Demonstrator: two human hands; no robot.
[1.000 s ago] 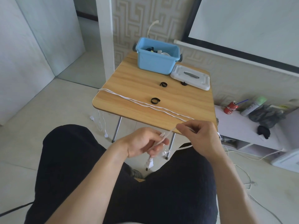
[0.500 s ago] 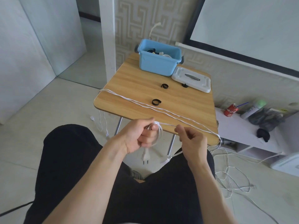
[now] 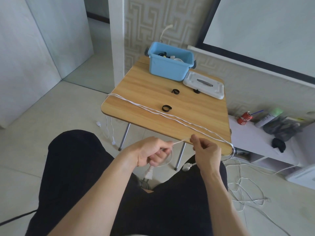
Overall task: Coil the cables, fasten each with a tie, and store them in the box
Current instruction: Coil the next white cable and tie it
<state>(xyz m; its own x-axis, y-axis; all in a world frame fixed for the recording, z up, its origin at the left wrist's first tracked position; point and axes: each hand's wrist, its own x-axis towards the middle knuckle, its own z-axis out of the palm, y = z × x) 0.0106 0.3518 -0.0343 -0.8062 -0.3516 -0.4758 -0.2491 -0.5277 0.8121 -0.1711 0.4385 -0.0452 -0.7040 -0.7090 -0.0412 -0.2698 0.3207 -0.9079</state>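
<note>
Both hands pinch the white cable (image 3: 153, 113): the left hand (image 3: 151, 153) curls round a small loop with the plug (image 3: 148, 173) dangling below, and the right hand (image 3: 205, 153) nips the strand just off the table (image 3: 139, 86) edge. From there the cable runs across the tabletop toward ten o'clock. At twelve o'clock sits the blue box (image 3: 168, 69), its white lid (image 3: 204, 85) beside it, three black ties (image 3: 166, 108) between.
</note>
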